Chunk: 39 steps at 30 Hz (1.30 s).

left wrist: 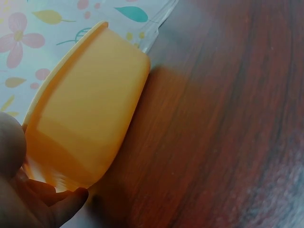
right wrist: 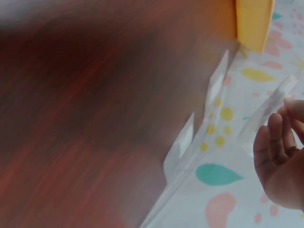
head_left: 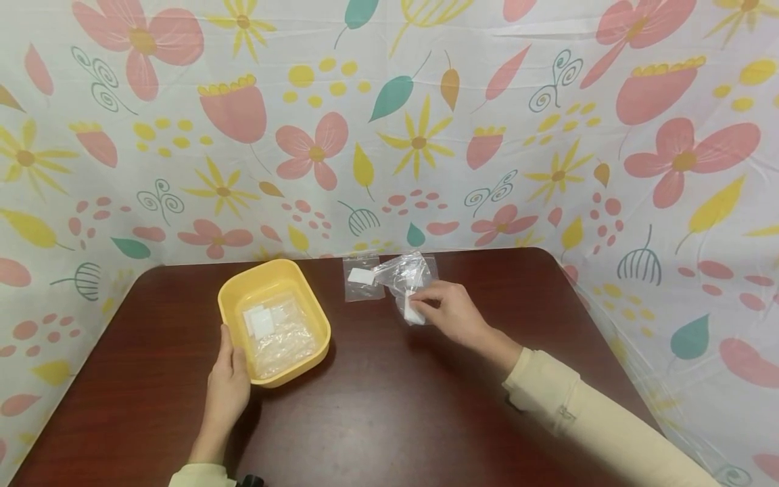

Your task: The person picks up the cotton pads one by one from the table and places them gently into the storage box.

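My left hand (head_left: 228, 382) grips the left side of a yellow plastic basin (head_left: 292, 374). In the left wrist view, its thumb is at the rim and its fingers reach around the basin's near end. Several clear plastic bags (head_left: 282, 348) with white pieces lie inside the basin. Over the table's far side, my right hand (head_left: 456, 314) pinches a small clear bag (head_left: 409, 270) between thumb and forefinger. A white piece (head_left: 414, 312) shows at the fingertips. Behind the pinched bag, another clear bag (head_left: 431, 266) is partly hidden. Just left lies a flat clear bag (head_left: 364, 291) with a white rectangle.
The dark brown table (head_left: 365, 419) has a glossy wood grain. A cloth (head_left: 420, 196) printed with flowers and leaves hangs along its back edge and sides. In the right wrist view, two flat bags lie along the table's edge near the cloth.
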{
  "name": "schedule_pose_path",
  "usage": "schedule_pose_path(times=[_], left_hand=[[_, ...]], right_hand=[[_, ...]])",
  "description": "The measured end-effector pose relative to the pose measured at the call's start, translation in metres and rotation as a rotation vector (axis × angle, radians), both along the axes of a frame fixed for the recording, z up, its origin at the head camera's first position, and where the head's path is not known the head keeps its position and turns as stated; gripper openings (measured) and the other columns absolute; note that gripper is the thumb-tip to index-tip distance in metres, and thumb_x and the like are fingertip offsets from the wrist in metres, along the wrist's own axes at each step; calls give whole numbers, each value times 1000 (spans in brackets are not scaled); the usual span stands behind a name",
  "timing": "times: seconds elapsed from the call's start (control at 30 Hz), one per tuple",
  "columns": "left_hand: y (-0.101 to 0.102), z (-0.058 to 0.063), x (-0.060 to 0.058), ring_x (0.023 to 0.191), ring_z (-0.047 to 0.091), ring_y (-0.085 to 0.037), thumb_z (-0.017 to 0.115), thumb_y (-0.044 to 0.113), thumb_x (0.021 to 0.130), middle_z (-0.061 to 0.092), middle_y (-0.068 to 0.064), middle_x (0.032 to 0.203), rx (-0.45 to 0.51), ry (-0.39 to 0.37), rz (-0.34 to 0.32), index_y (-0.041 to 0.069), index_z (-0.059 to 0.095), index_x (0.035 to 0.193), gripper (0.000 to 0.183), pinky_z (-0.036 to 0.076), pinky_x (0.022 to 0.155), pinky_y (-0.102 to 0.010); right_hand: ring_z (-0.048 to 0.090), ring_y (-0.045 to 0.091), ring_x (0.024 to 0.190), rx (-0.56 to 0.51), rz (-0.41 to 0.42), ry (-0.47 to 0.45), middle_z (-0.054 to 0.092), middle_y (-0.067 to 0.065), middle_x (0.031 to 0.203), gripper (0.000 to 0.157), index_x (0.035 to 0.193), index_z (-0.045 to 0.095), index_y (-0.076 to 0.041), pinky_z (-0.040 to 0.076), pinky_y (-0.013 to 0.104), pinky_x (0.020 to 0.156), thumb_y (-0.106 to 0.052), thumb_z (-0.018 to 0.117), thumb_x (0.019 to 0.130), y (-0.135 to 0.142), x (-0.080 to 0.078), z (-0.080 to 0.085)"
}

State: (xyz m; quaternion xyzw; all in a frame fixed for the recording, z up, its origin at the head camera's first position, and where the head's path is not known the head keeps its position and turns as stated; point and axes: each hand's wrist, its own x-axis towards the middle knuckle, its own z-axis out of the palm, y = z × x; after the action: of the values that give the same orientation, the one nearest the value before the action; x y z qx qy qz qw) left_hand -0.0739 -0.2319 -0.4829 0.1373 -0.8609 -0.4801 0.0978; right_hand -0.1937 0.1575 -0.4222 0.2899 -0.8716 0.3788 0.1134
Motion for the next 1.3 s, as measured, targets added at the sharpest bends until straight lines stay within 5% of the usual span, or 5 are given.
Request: schedule_pose_path(times=[0.47,0.73,0.97,1.3], left_hand=[[-1,-1,-1,148,20,-37,33,21,111,13,-8,166,-1,15,6,17,7,163,58,19,119,-54],[-1,-1,-1,148,19,-37,32,23,111,13,-8,166,0,7,2,18,6,162,58,19,118,-55],[-2,-3,-2,148,20,-37,33,21,111,13,-7,166,1,16,-2,17,6,162,58,19,118,-54],[-2,-2,-2,148,20,-37,33,21,111,13,-8,166,1,14,-7,18,6,162,58,20,118,-55]], right_hand=[[58,11,73,24,115,-6,72,-1,86,12,97,82,-8,51,25,63,-5,80,85,-50,0,8],[66,12,88,98,178,36,75,-1,93,10,97,82,-11,54,29,82,-9,77,89,-78,2,14],[57,7,74,156,222,55,69,-6,84,12,101,82,-14,48,22,67,-12,75,91,-99,2,21],[62,9,83,205,261,42,70,-6,88,12,101,82,-14,51,23,74,-14,75,92,-126,2,24]])
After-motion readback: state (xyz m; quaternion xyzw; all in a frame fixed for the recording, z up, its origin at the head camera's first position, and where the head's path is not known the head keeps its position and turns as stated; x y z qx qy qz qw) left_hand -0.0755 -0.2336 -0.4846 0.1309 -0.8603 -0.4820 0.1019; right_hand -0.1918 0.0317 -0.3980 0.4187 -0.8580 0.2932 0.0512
